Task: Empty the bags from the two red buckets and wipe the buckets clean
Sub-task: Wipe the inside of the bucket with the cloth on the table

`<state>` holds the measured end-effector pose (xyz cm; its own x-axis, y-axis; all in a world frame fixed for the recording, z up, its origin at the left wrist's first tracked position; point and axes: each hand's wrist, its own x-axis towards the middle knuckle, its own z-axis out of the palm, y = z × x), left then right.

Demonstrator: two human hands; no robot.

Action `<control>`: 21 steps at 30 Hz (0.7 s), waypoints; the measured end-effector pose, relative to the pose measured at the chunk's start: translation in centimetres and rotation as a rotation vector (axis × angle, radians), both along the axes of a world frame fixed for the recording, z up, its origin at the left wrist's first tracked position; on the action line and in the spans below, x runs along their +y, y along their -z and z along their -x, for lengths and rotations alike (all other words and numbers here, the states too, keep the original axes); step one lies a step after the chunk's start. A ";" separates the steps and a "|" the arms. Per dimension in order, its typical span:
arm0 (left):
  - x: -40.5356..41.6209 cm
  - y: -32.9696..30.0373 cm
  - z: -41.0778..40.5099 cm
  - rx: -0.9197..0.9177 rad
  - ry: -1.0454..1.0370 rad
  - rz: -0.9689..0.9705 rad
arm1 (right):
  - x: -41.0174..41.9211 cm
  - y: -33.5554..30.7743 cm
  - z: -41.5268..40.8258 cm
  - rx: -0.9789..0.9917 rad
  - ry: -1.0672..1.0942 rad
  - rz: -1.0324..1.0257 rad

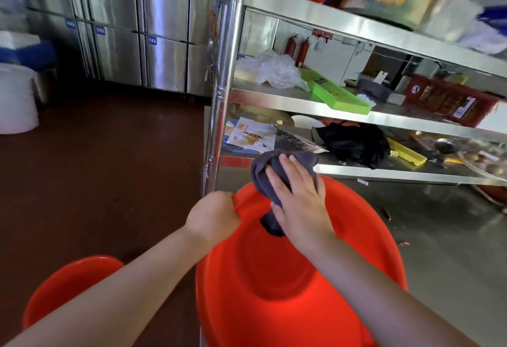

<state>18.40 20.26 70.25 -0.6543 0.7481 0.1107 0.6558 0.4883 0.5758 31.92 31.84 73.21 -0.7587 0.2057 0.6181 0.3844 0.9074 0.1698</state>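
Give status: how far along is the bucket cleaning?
Done: the near bucket holds no bag. In hand: left hand grips its rim while right hand presses a grey cloth on the far wall. Left: the second bucket, inside hidden behind the arm.

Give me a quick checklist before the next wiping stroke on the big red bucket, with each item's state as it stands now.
1. Bucket steadied: ok. The left hand grips the rim of the red bucket.
2. Cloth in contact: ok. The right hand presses the grey cloth against the far rim and inner wall.
3. Bags out of this bucket: ok, none show inside it.
4. Inside fully clean: cannot tell; the arms cover part of it.
5. Second red bucket ready for wiping: cannot tell; the left arm hides most of it.
6. Room for the stroke: ok; the steel shelf post stands close behind the rim but apart from the hands.
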 end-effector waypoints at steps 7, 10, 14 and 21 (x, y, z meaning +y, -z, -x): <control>0.8 -0.1 -0.8 0.048 -0.015 -0.030 | 0.2 0.7 3.0 -0.041 0.116 -0.098; 0.9 -0.3 -1.0 0.054 -0.024 -0.023 | 0.5 1.1 3.2 -0.020 0.025 -0.174; 1.0 -0.5 -1.2 0.049 -0.016 -0.013 | 1.9 0.2 2.5 -0.058 -0.043 -0.236; 1.2 -0.6 -0.9 0.001 -0.001 0.004 | 5.4 -1.0 -0.1 -0.007 0.122 -0.271</control>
<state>19.30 21.49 70.81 -0.6546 0.7482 0.1082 0.6562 0.4913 0.5727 32.00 37.28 74.21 -0.7430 0.1238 0.6577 0.4856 0.7760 0.4025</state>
